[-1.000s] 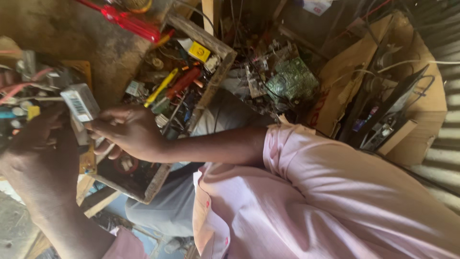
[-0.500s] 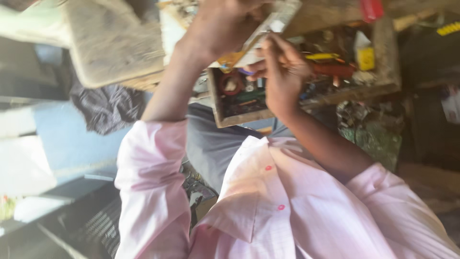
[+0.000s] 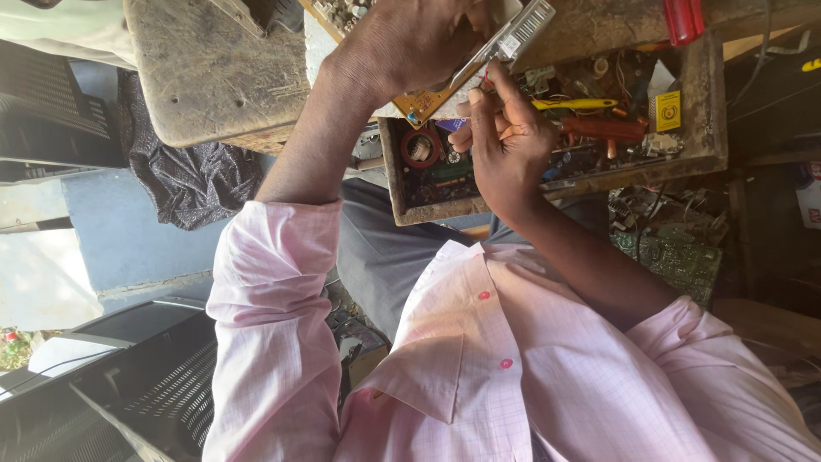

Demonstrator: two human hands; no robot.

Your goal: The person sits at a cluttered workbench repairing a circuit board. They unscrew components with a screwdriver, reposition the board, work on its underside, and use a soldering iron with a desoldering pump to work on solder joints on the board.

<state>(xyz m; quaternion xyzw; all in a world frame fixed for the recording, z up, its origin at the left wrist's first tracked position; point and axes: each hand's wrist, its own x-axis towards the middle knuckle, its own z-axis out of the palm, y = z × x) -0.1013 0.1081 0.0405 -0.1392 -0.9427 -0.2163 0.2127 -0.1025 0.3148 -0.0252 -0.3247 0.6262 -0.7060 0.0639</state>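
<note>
- The left hand (image 3: 410, 43) is closed around a tan circuit board (image 3: 425, 101), held up above the lap with a grey ribbed part (image 3: 523, 27) sticking out past the fingers. A firm grip with the board's edge turned toward the other hand looks like the way to keep it from twisting.
- The right hand (image 3: 505, 145) sits just below that board, thumb and fingertips (image 3: 481, 90) drawn together at its edge. I cannot tell whether they pinch a thin wire or only press the board. Small, light finger moves would suit such fine parts.
- A black perforated casing (image 3: 128, 402) lies well away from the left hand, beside the left elbow.
- A worn wooden block (image 3: 214, 77) stands just beside the left forearm, with a dark cloth (image 3: 188, 171) hanging under it.
- An open wooden tray (image 3: 705, 128) lies directly behind the right hand, crowded with parts. Anything that slips from the fingers could get lost in it.
- A green circuit board (image 3: 676, 257) rests beyond the right forearm, among loose wires.
- In the tray, near the right knuckles, lie a brown-handled tool (image 3: 603, 128) and a yellow-handled tool (image 3: 573, 104). Both are within easy reach.
- A red ring (image 3: 421, 147) sits in the tray between the two wrists, under the held board.
</note>
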